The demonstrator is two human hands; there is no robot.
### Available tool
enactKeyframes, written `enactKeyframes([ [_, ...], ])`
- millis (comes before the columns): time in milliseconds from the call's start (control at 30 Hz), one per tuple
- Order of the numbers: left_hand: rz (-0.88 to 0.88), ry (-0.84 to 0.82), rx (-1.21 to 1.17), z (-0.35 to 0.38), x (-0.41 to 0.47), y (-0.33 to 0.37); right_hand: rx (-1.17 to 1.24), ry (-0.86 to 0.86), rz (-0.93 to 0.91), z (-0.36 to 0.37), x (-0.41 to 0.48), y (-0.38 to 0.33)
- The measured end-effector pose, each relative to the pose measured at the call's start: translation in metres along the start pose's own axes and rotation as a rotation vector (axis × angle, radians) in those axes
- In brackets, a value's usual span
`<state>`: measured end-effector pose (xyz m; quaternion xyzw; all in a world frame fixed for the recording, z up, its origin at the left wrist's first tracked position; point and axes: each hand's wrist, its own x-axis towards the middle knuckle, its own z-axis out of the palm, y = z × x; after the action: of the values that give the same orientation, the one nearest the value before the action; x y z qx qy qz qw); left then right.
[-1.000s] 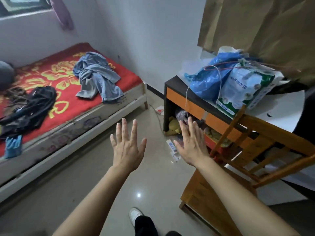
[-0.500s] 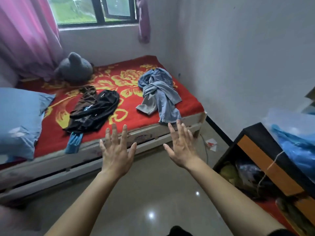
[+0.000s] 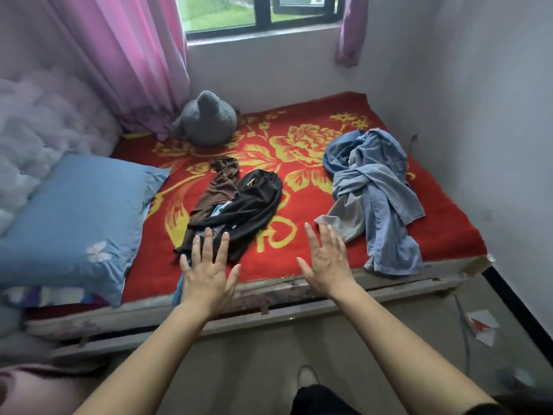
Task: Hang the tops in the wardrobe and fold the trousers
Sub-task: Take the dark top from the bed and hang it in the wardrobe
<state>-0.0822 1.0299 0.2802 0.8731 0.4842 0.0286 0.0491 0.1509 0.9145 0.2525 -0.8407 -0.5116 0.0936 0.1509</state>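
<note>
Fabric is soft, light and limp: dark heap (image 3: 236, 205) on the bed (image 3: 449, 235) just beyond your left hand (image 3: 209, 271), blue heap (image 3: 374, 193) beside your right hand (image 3: 326, 259); both hands are spread and empty. Lift by a collar or waistband.

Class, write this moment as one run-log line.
left hand open near dark clothes; right hand open near blue clothes; both piles on bed

There is a wide bare strip of red blanket (image 3: 299, 211) between the dark clothes (image 3: 239, 211) and the blue clothes (image 3: 371, 193), and the front edge of the bed (image 3: 404, 284) is open to reach over. The big blue pillow (image 3: 74, 217) blocks the left side, the grey soft toy (image 3: 206, 121) sits at the back, and the wall (image 3: 493, 145) is close on the right, just past the blue clothes
</note>
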Motion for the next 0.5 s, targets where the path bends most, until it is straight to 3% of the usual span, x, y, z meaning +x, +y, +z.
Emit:
enactKeyframes([
  [333,-0.163,0.016,-0.030,-0.015,0.179,-0.105,-0.021,-0.150,-0.180,0.031,0.227,-0.107],
  [500,-0.143,-0.113,-0.057,0.025,0.274,-0.149,-0.066,-0.218,-0.107,0.074,0.311,-0.123],
])
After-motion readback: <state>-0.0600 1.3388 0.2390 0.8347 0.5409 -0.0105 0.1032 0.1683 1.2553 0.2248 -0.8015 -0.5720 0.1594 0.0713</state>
